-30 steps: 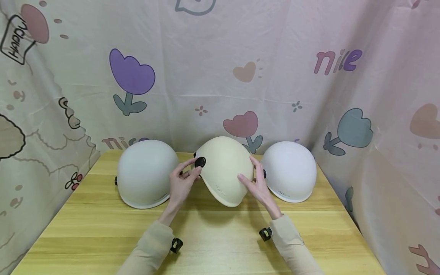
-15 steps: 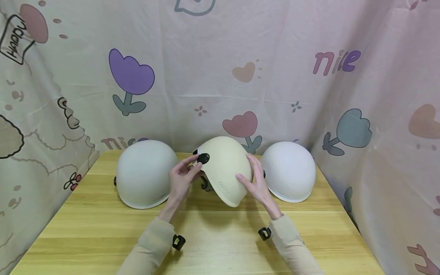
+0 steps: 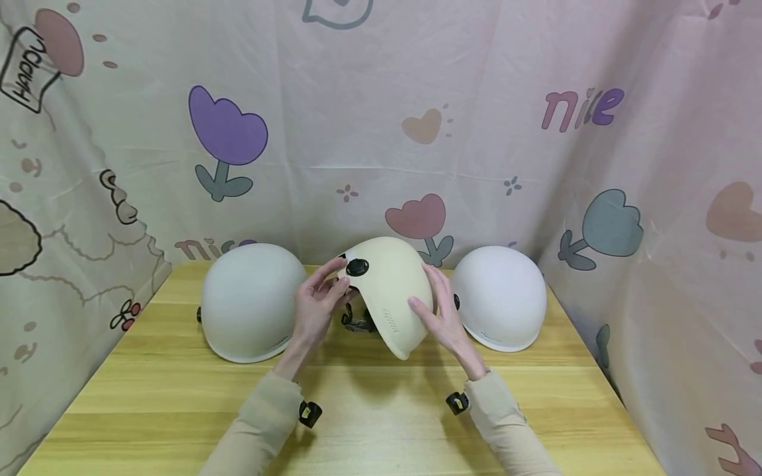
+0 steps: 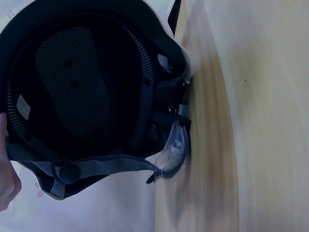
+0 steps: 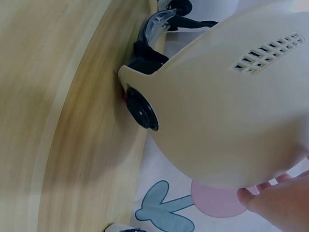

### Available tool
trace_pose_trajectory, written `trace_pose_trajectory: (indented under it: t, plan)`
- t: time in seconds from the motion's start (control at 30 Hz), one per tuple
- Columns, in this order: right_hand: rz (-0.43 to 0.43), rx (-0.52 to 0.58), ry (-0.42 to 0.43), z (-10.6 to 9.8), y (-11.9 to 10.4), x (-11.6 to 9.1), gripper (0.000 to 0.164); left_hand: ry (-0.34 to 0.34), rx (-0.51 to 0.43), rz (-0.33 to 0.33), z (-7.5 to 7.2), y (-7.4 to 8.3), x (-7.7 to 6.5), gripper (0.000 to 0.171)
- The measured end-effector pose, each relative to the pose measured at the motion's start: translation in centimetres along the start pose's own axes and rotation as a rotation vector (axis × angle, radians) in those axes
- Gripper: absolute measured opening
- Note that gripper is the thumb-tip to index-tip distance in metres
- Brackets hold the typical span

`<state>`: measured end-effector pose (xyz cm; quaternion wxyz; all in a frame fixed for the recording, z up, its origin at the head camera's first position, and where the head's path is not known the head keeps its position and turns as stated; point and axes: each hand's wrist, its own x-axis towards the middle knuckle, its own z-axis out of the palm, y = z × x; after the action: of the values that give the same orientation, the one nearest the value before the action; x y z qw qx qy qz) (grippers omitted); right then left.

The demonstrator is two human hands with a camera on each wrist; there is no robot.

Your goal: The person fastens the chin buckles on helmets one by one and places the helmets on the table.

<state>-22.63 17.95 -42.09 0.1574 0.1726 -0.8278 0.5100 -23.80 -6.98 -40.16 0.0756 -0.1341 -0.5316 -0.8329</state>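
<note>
A cream helmet [image 3: 387,291] is tilted at the middle of the table between both hands, its brim low toward the front. My left hand [image 3: 313,305] grips its left edge, thumb and fingertips beside a black round disc [image 3: 357,267]. With fingers spread round the shell, my right hand [image 3: 443,316] holds the other side. The left wrist view looks into the dark padded lining [image 4: 72,82], where a chin strap [image 4: 116,166] with a clear chin cup [image 4: 173,150] hangs. Slotted vents [image 5: 270,53] mark the shell in the right wrist view.
A pale grey-white helmet [image 3: 253,301] rests to the left and a white helmet [image 3: 501,297] to the right, both dome up. They stand on a wooden table [image 3: 381,423]. Behind hangs a printed curtain [image 3: 333,132].
The cream helmet has turned in my hands: its black disc has moved right and up, the brim has swung right, and the dark strap underneath has come into view. The other helmets stay put.
</note>
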Motion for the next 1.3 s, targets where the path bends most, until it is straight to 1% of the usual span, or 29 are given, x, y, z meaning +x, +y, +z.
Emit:
trace_pose_trajectory:
  t: [0.2,0.37,0.47,0.53,0.6,0.73,0.8,0.87,0.97,1.1,1.2,1.3]
  plan:
    - [0.001,0.012,0.001,0.0,0.0,0.1,0.074,-0.013,-0.021,-0.044,0.3,0.1,0.1,0.048]
    - [0.002,0.019,0.002,-0.1,-0.1,0.1,0.074,-0.043,-0.023,-0.093,0.1,0.1,0.0,0.052]
    - [0.001,0.027,0.006,-0.2,0.0,0.1,0.073,-0.052,-0.026,-0.099,0.0,0.1,-0.1,0.054]
    - [0.001,0.034,0.008,-0.2,0.1,0.1,0.072,-0.054,-0.011,-0.095,0.0,0.0,0.0,0.054]
    - [-0.002,0.043,0.007,-0.3,0.1,0.1,0.07,-0.05,0.047,-0.078,-0.1,0.1,0.0,0.052]
    - [-0.013,0.054,0.004,-0.3,0.2,0.1,0.068,-0.036,0.232,-0.049,-0.2,0.1,0.2,0.045]
    - [-0.016,0.054,0.005,-0.2,0.3,0.1,0.068,-0.039,0.306,-0.045,-0.3,0.0,0.3,0.044]
    - [-0.016,0.052,0.01,-0.2,0.3,0.1,0.068,-0.061,0.328,-0.054,-0.4,-0.2,0.4,0.045]
    - [-0.006,0.043,0.024,-0.3,0.4,0.1,0.069,-0.12,0.336,-0.056,-0.5,-0.4,0.3,0.046]
    - [-0.008,0.027,0.065,-0.4,0.7,0.2,0.064,-0.191,0.347,-0.05,-0.7,-0.8,0.3,0.044]
    - [-0.012,0.036,0.099,-0.4,1.1,0.1,0.059,-0.208,0.395,-0.06,-1.1,-1.2,0.2,0.042]
    - [0.008,0.046,0.112,-0.5,1.4,0.1,0.058,-0.211,0.453,-0.089,-1.6,-1.7,0.0,0.042]
